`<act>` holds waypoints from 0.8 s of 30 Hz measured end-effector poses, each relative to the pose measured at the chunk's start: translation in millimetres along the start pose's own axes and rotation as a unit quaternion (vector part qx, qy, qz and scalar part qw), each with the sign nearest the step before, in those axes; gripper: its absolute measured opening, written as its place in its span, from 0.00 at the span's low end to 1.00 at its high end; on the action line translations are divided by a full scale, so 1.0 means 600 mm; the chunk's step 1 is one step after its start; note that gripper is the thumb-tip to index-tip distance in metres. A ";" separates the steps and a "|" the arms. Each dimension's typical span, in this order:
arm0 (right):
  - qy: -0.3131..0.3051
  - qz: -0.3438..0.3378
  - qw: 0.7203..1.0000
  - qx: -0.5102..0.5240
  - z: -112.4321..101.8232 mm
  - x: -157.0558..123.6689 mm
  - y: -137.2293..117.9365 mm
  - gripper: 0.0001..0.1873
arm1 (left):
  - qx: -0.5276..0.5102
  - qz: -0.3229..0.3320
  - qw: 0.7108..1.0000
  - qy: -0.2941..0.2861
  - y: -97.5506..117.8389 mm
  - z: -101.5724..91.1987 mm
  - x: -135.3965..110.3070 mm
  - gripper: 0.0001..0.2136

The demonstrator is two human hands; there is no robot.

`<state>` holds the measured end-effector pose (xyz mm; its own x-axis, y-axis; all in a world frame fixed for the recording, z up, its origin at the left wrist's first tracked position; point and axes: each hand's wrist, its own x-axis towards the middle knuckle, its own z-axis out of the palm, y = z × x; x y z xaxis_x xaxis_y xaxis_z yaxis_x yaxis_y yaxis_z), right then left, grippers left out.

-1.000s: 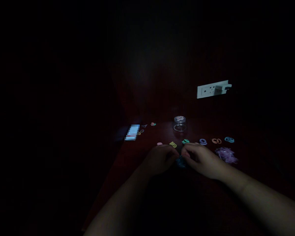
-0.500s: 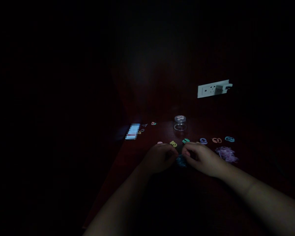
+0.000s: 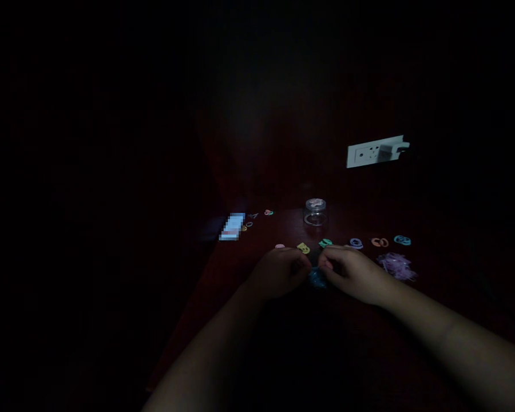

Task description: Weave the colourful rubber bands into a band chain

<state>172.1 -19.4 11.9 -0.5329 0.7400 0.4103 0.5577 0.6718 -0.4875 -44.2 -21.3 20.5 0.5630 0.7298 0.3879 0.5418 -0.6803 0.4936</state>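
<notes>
My left hand [image 3: 281,272] and my right hand [image 3: 352,273] face each other low over the dark table, fingertips pinched and a small gap apart. Whatever the fingers hold is too small and dark to make out. Just below the fingertips lies a blue, thin-stranded pile [image 3: 317,278], partly covered by the hands. Beyond them runs a row of small coloured bands: pink [image 3: 280,247], yellow [image 3: 303,248], green [image 3: 325,243], violet [image 3: 356,243], orange [image 3: 380,242] and blue [image 3: 402,240]. A pale purple heap of strands [image 3: 397,266] sits right of my right hand.
A clear lidded jar [image 3: 315,213] stands behind the row. At the left edge lies a lit phone [image 3: 232,226], with a few small bands [image 3: 269,212] near it. A white socket panel [image 3: 375,151] with a plug is on the back wall. The surroundings are very dark.
The view has shifted slightly, so the table things sit a little higher in it. Both hands keep nearly the same pinched pose above the blue pile.
</notes>
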 end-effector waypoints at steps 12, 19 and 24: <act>-0.004 0.000 1.000 -0.018 0.000 0.001 0.002 0.05 | 0.005 -0.012 1.000 0.008 -0.006 0.014 0.002 0.04; -0.010 -0.015 1.000 0.009 -0.003 0.000 -0.004 0.04 | 0.010 0.000 0.999 0.035 0.002 0.012 0.003 0.04; -0.001 -0.022 1.000 0.008 -0.003 0.002 0.003 0.05 | 0.007 -0.005 0.999 0.035 0.001 0.011 0.004 0.03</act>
<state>173.5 -17.5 12.8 -0.5586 0.7092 0.4302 0.5233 0.7037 -0.4805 -38.5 -20.7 16.5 0.5124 0.7391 0.4372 0.5557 -0.6735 0.4874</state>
